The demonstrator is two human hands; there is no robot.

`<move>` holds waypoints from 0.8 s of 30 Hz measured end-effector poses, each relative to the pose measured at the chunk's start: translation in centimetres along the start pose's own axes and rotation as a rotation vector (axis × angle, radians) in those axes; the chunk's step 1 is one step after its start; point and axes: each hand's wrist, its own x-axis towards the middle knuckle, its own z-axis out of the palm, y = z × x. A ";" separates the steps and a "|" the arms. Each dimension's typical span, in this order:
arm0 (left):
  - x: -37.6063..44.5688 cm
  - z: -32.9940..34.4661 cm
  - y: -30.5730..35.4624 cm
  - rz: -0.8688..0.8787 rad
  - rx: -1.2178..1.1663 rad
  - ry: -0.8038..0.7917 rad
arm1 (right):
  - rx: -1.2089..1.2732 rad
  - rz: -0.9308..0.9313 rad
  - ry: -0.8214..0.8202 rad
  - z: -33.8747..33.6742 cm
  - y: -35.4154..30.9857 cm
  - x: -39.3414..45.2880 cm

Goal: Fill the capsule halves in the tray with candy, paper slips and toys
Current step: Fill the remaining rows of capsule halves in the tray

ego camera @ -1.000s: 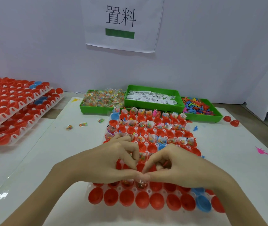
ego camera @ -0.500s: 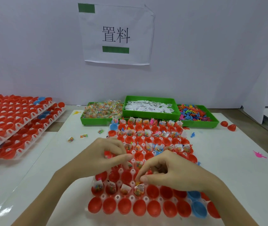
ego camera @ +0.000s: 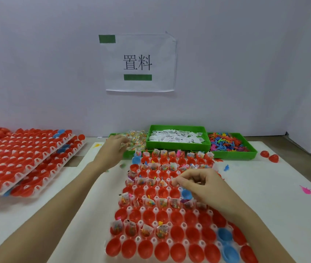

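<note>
**Left hand in the candy bin, right hand over the capsule tray**

At nine o'clock, stacked trays of red capsule halves [ego camera: 23, 158] lie on the table, well apart from the work.

The left hand [ego camera: 113, 149] reaches out to eleven o'clock and rests in the heap of wrapped candy [ego camera: 136, 140] in the leftmost green bin [ego camera: 127, 154]; its fingertips are buried in the wrappers and blurred, so I cannot tell whether they pinch anything.

At twelve o'clock the middle green bin [ego camera: 177, 147] holds white paper slips [ego camera: 175, 137]. Above it a paper sign [ego camera: 138, 62] hangs on the wall.

The tray [ego camera: 169, 210] of capsule halves [ego camera: 150, 215] sits at the centre, running down to six o'clock. Its far rows carry candy packets and slips; several near rows hold bare red cups and a few blue ones.

The right hand [ego camera: 202, 185] hovers over the tray's middle rows, fingers curled, thumb and forefinger drawn together in a pinch; what they pinch is too small to make out.

At one o'clock the third green bin [ego camera: 245, 154] holds coloured toys [ego camera: 226, 142]. Two loose red halves [ego camera: 269, 156] lie at two o'clock, a pink toy [ego camera: 308, 190] at three.
</note>
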 end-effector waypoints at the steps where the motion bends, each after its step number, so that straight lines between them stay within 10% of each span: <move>1: 0.6 -0.1 -0.3 0.039 0.071 -0.064 | 0.007 0.002 0.007 -0.1 0.1 0.0; 11: 2.4 0.5 -1.4 0.231 0.415 -0.172 | 0.039 0.004 0.086 -0.7 0.0 0.0; 24: 2.4 -0.5 -1.4 0.121 0.250 -0.165 | 0.054 0.009 0.094 -0.8 0.1 0.1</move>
